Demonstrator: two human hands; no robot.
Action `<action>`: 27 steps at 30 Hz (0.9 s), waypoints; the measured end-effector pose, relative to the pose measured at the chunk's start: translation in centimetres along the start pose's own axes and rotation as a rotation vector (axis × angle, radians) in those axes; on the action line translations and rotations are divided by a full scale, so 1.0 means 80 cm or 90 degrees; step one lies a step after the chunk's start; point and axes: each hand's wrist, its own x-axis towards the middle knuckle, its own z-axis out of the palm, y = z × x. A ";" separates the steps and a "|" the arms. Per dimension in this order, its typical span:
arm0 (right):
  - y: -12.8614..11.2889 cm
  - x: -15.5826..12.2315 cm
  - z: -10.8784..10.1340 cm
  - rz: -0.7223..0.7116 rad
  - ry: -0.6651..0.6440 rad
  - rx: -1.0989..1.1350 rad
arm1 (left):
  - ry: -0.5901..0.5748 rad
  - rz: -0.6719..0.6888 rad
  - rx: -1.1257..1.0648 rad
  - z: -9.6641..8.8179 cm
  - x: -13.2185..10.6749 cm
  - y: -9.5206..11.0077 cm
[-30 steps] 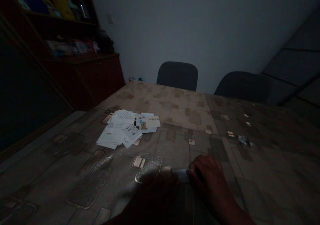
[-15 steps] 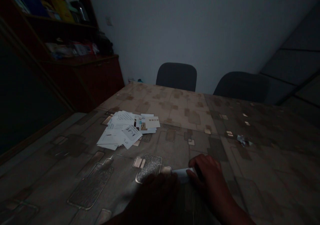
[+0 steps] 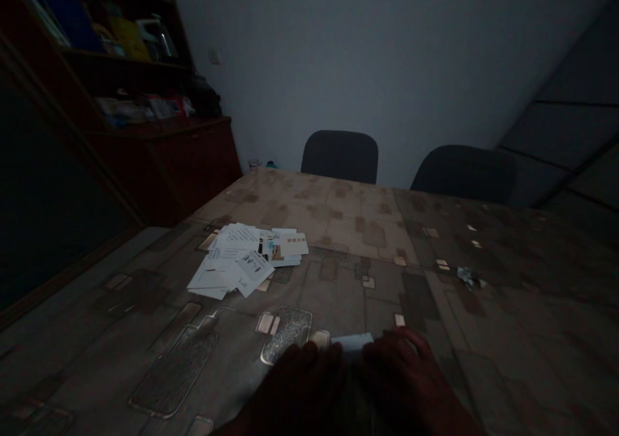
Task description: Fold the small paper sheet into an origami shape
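Observation:
A small white card (image 3: 352,342), or a thin stack of them, is between my two hands just above the table's near side. My left hand (image 3: 302,381) is closed against its left end, a dark shape with the fingertips barely readable. At the right end my right hand (image 3: 406,368) has its fingers curled and the fingertips against the card. The card's lower part is lost in shadow and behind the fingers. Further left lies a spread pile of printed and handwritten cards (image 3: 227,262), overlapping one another.
A patterned cloth covers the table (image 3: 338,287). A crumpled scrap (image 3: 470,277) lies on the right. Behind the table stand two dark chairs, one in the middle (image 3: 340,157) and one to the right (image 3: 461,171). A red-brown cabinet (image 3: 193,158) fills the left. The room is dim.
My right hand has turned lower and flatter, its fingers now curled down at the card's right end instead of pinching it from the side. The view has tipped slightly upward.

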 end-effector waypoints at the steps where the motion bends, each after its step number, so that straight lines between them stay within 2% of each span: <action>1: -0.002 0.000 0.003 0.001 0.010 0.009 | -0.005 0.002 0.000 0.000 0.000 0.000; 6: 0.002 0.002 -0.007 -0.010 0.015 -0.016 | -0.020 0.011 -0.004 -0.007 0.006 -0.004; 12: 0.024 -0.009 -0.030 -0.100 -0.004 -0.112 | -0.020 0.023 0.023 -0.020 0.011 -0.006; 20: 0.031 -0.017 -0.021 -0.094 -0.007 -0.091 | -0.025 0.032 0.018 -0.010 0.011 -0.009; 22: 0.033 -0.020 -0.020 -0.094 -0.014 -0.085 | -0.056 0.024 -0.007 -0.013 0.015 -0.009; 25: 0.036 -0.024 -0.022 -0.095 -0.060 -0.079 | -0.073 0.012 -0.036 -0.018 0.016 -0.011; 27: 0.036 -0.024 -0.025 -0.093 -0.092 -0.066 | -0.051 0.005 -0.028 -0.017 0.009 -0.013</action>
